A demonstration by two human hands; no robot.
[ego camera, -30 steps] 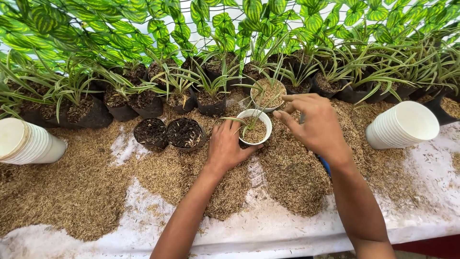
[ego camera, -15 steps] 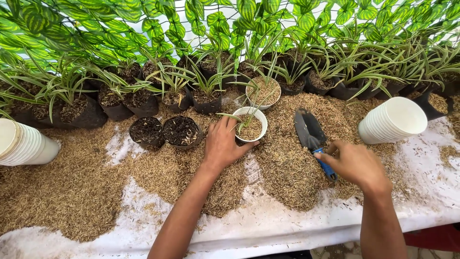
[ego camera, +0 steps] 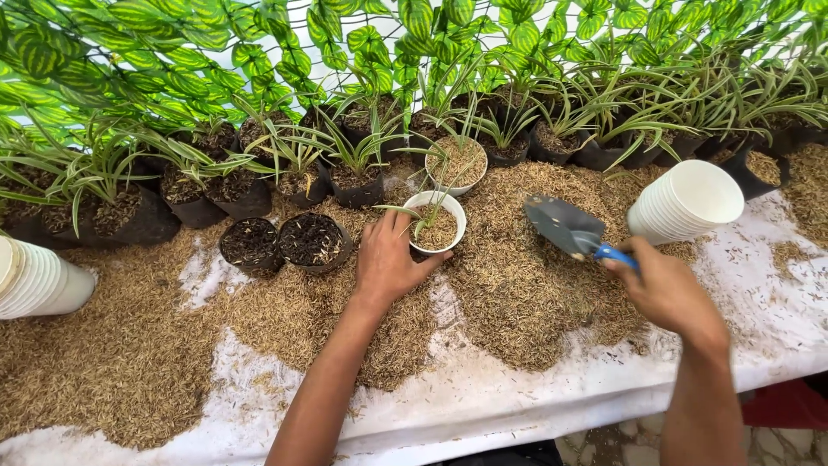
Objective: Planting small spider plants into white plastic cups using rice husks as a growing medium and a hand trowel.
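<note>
Two hands [ego camera: 390, 263] [ego camera: 668, 292], cup [ego camera: 436, 222], trowel [ego camera: 571, 231].

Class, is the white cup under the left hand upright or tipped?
Upright: the white cup has its rim facing up, husk and a seedling inside, left hand steadying it.

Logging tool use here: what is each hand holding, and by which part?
Right hand holds the grey metal trowel by its blue handle. Left hand grips the small white plastic pot by its side.
</note>
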